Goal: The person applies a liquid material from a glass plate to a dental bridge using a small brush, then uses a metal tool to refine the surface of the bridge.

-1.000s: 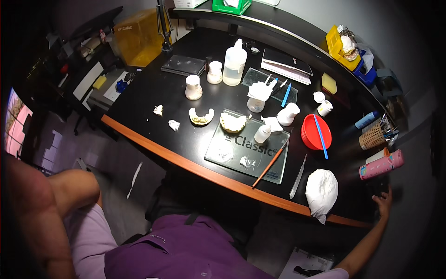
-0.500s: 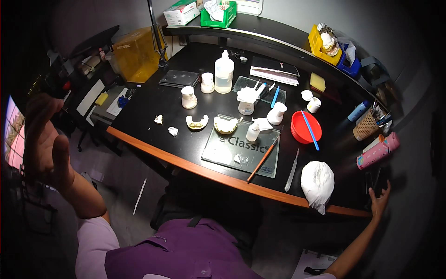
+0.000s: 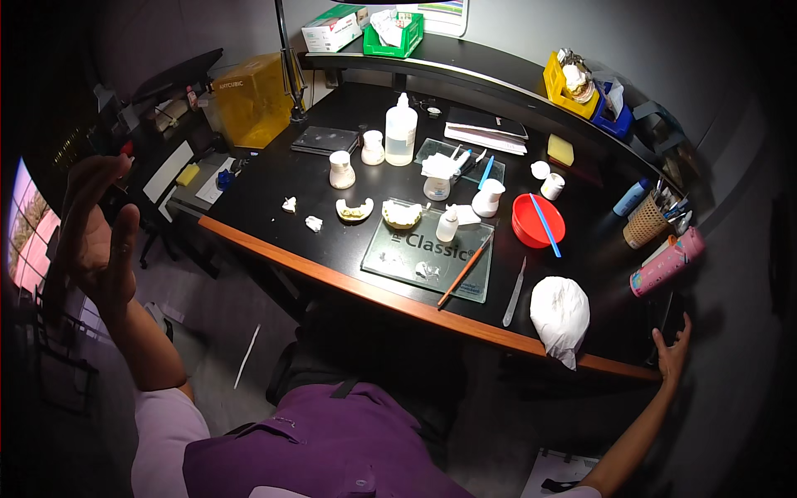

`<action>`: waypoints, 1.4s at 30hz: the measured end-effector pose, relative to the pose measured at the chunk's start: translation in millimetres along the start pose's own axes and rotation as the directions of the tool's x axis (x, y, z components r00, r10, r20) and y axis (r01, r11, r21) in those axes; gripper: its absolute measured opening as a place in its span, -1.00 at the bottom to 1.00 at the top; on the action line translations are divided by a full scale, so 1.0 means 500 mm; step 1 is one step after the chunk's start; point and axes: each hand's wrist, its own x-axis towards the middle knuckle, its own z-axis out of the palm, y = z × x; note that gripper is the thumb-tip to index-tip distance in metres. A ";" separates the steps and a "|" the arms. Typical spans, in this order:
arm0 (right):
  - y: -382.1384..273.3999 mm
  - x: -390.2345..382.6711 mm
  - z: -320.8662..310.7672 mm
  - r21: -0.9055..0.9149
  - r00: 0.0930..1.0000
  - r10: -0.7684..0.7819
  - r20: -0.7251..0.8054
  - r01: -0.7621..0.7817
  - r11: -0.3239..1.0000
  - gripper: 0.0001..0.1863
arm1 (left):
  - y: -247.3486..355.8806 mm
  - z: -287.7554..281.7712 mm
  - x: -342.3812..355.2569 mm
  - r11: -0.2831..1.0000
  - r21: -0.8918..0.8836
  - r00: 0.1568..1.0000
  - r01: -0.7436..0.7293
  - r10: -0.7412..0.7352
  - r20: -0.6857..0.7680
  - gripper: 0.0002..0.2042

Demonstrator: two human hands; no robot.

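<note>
My left hand is raised off to the left of the desk, fingers stretched and thumb apart, holding nothing. At the desk's right end my right hand has its fingers spread, beside a dark flat object that is too dim to name; whether they touch I cannot tell. Nearest to that hand are a pink bottle and a white plastic bag hanging slightly over the front edge. Left of the bag lie a metal knife and a brown brush, which rests across a glass slab.
Dental models, a small dropper bottle, a red bowl with a blue stick, white jars and a large clear bottle stand on the black desk. Bins line the back shelf. A lamp arm rises at the back left.
The whole view has shifted slightly, with the desk's things a little higher at the front. My left hand sits a bit farther right in the picture; both hands stay spread.
</note>
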 end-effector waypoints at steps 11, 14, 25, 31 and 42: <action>-0.015 0.013 0.022 -0.016 0.999 -0.039 0.005 0.039 0.999 -0.01 | 0.007 -0.006 -0.007 0.998 0.054 1.000 0.015 -0.016 0.016 -0.63; -0.007 0.011 0.018 -0.001 1.000 0.016 -0.013 -0.016 1.000 0.01 | 0.004 -0.001 -0.009 0.999 0.042 0.999 0.035 -0.035 0.010 -0.63; 0.025 0.030 0.021 0.054 0.997 -0.026 -0.073 0.030 0.998 0.01 | -0.001 0.023 -0.020 0.997 0.025 0.998 0.066 -0.067 0.017 -0.61; 0.026 0.055 0.026 0.234 0.998 0.037 -0.042 -0.026 0.972 0.04 | -0.002 0.030 -0.021 0.996 0.027 0.996 0.084 -0.085 0.015 -0.61; 0.074 0.094 -0.006 0.235 0.997 -0.064 0.030 0.056 0.970 0.14 | -0.009 0.050 -0.029 0.992 -0.009 0.992 0.126 -0.126 0.029 -0.61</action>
